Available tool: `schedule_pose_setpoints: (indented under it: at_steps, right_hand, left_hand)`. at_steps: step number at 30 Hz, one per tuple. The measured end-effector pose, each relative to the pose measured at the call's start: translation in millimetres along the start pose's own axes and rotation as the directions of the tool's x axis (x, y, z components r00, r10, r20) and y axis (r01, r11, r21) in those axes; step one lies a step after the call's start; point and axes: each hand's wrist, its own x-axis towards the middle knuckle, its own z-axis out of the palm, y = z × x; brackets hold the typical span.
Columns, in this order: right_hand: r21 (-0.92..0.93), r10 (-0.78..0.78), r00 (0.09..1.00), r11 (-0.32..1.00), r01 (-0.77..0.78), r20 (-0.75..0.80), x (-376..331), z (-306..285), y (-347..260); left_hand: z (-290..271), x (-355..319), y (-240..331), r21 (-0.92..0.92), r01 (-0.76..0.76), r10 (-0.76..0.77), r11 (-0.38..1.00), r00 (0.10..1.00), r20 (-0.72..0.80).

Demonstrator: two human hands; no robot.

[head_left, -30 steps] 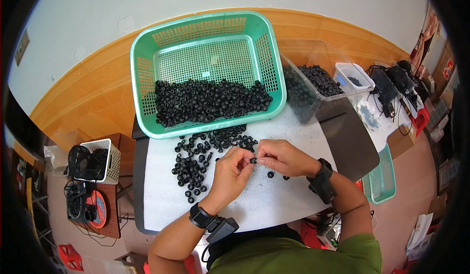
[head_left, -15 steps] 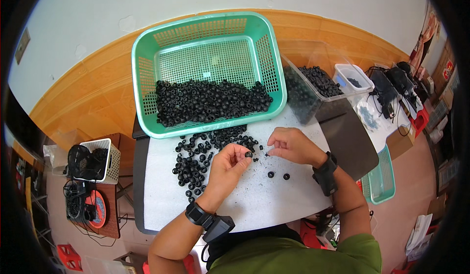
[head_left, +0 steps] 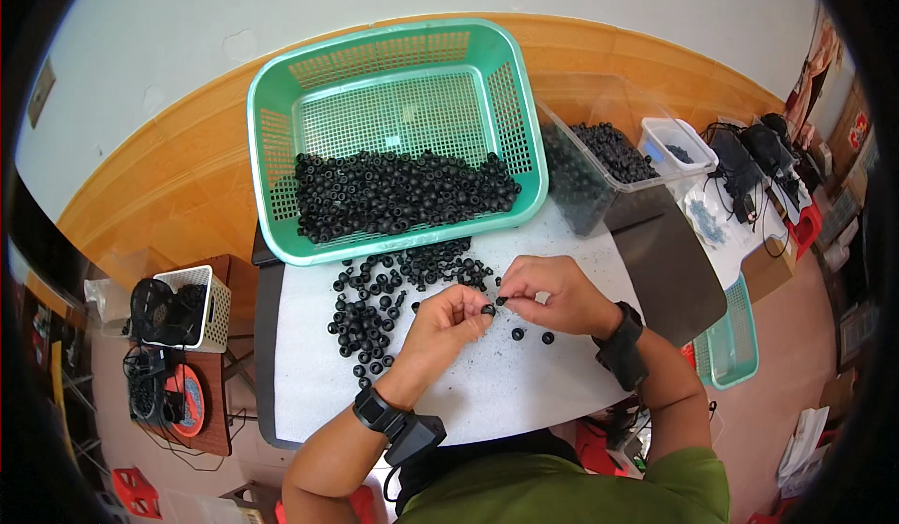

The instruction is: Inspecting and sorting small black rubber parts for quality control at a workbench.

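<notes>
Between thumb and forefinger, my left hand (head_left: 448,325) pinches a small round black plastic piece (head_left: 488,309) with a hole in it. Close on its right, my right hand (head_left: 554,292) grips a smaller black piece (head_left: 502,300) at its fingertips. The two pieces are nearly together; I cannot tell whether they touch. Left of my hands, many loose round black pieces (head_left: 363,325) are spread on the white tabletop (head_left: 440,398). Smaller black pieces (head_left: 440,266) are heaped beyond my hands. Two round pieces (head_left: 532,336) lie apart, below my right hand.
A green mesh basket (head_left: 397,249) with many black pieces stands at the table's far side. Beside it is a clear plastic bin (head_left: 623,187) of black pieces, then a small white tub (head_left: 688,140). A white basket (head_left: 216,313) sits on a side table at left.
My right hand has moved left and slightly down to my left hand, and a small black piece now shows at its fingertips. My left hand has shifted slightly right and down.
</notes>
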Motion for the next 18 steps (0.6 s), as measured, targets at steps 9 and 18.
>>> schedule_pose_setpoints:
  at_steps: [9, 18]
  right_hand:
    - [-0.428, -0.354, 0.929, 0.827, 0.366, 0.111, -2.6, 10.5, 1.8]
    - [-0.485, -0.309, 0.93, 0.794, 0.368, 0.199, -3.9, 6.0, -0.3]
  left_hand:
    - [1.2, 0.2, -2.7, -0.015, 0.033, -0.032, 0.999, 0.999, 0.041]
    - [1.1, 0.0, -5.6, 0.033, 0.019, -0.02, 0.999, 1.0, 0.012]
